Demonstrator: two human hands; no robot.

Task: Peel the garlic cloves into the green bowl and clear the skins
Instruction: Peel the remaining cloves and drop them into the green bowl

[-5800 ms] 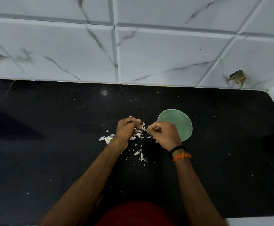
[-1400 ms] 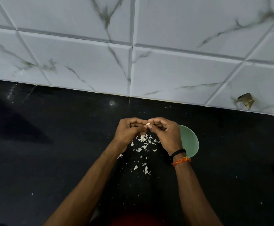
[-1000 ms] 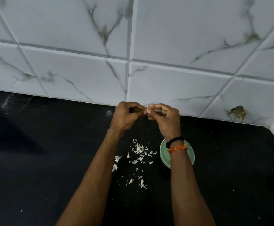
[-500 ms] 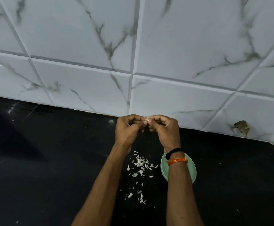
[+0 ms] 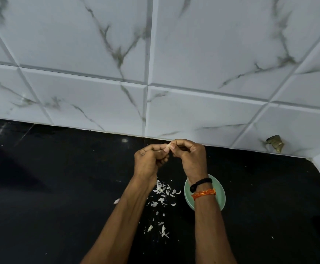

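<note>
The garlic clove (image 5: 168,145) is still pinched between the fingertips of the left hand (image 5: 149,162) and the right hand (image 5: 192,159), both curled tight around it and raised as half a second ago. The green bowl (image 5: 220,195) sits under the right wrist; the loose skins (image 5: 162,195) lie below and between both hands on the black counter (image 5: 60,187).

Both hands raised, fingers curled, fingertips meeting: left hand (image 5: 149,162) and right hand (image 5: 190,156) pinch one small pale piece.
</note>
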